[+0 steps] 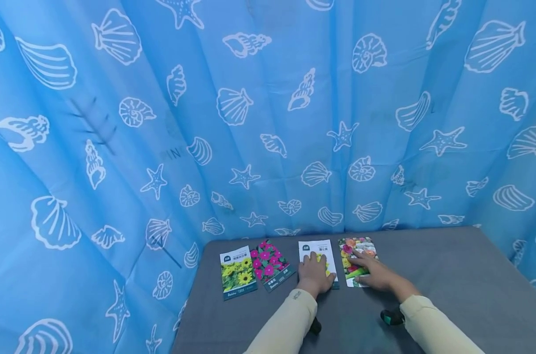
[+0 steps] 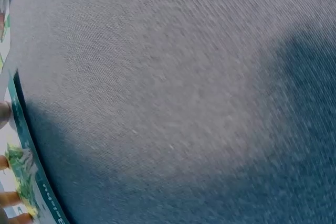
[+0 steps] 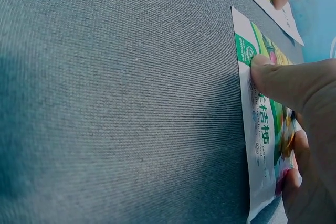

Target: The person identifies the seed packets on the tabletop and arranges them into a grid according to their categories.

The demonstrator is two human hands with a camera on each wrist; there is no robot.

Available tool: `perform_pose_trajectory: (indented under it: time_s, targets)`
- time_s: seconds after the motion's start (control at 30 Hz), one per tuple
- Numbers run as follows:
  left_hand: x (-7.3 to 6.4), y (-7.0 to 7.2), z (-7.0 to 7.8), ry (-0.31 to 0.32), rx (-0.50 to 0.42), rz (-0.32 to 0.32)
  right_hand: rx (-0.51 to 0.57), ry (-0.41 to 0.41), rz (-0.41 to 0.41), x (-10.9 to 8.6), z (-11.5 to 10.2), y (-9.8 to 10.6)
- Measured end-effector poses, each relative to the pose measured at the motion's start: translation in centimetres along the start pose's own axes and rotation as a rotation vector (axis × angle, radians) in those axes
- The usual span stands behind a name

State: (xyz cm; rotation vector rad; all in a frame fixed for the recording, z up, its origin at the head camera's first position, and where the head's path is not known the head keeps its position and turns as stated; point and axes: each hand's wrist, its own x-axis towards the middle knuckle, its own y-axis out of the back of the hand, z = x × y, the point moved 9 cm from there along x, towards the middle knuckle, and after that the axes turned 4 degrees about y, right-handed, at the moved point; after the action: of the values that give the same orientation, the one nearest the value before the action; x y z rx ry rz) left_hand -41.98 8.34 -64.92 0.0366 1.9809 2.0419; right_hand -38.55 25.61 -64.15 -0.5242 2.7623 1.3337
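My left hand (image 1: 314, 274) rests on a white flower seed packet (image 1: 323, 246) with a yellow picture, partly covering it. In the left wrist view only fingertips and the green lower edge of that packet (image 2: 32, 166) show. My right hand (image 1: 376, 273) touches a seed packet with many-coloured blooms (image 1: 353, 244), just to the right. In the right wrist view its thumb presses near one corner of this packet (image 3: 257, 161), and its other fingers lie at the far side. Both packets lie on the grey cloth.
Further left lie a packet with yellow flowers (image 1: 239, 273) and a tilted packet with pink flowers (image 1: 269, 263), close together. The grey table (image 1: 444, 265) backs onto a blue curtain (image 1: 268, 123) with white shell prints. A dark object (image 1: 392, 317) sits by the right cuff.
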Motion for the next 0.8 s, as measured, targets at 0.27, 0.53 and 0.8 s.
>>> perform_pose_trajectory:
  time_s: [0.27,0.53,0.8]
  targets:
    - [0.1,0.0,-0.1,0.0,-0.077,0.005,-0.008,0.006,0.007,0.0,0.0,-0.1]
    - [-0.5,2.1,-0.1,-0.039,-0.154,0.12,-0.012,0.008,0.004,-0.2,-0.3,0.2]
    - [-0.7,3.5,-2.6,-0.034,-0.224,0.16,-0.009,0.013,-0.001,-0.3,-0.4,0.2]
